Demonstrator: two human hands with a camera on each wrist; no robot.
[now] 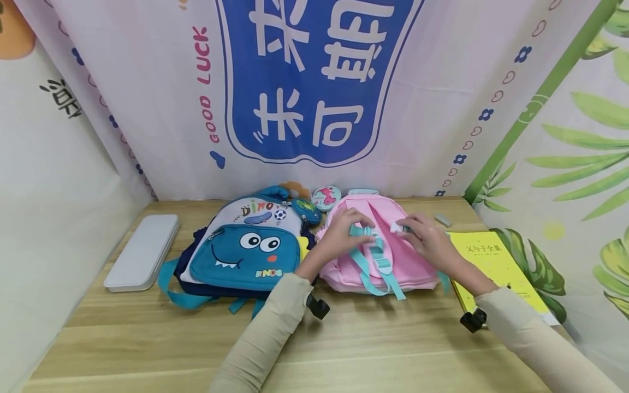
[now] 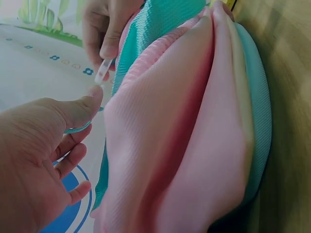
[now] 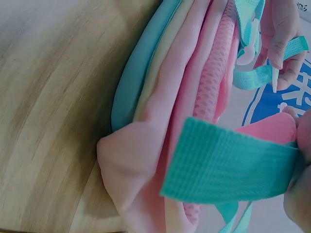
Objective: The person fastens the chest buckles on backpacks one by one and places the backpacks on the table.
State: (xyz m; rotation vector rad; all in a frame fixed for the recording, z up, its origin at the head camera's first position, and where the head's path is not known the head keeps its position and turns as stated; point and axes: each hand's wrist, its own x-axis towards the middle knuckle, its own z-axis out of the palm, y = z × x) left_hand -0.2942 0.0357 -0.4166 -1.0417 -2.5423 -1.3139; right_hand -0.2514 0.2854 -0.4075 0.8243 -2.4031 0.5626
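A pink backpack lies on the table with its teal straps facing up. Over its middle, my left hand pinches a teal strap that carries a small white buckle piece. Just to the right, my right hand pinches a white plastic buckle between thumb and fingers. In the left wrist view that buckle points toward my left thumb, with a gap between. The right wrist view shows a wide teal strap running from my right hand across the pink fabric.
Left of the pink bag lies a blue dinosaur backpack. A white case is at the table's left, and a yellow book at the right. A small grey object sits behind the book. A printed curtain hangs behind the table.
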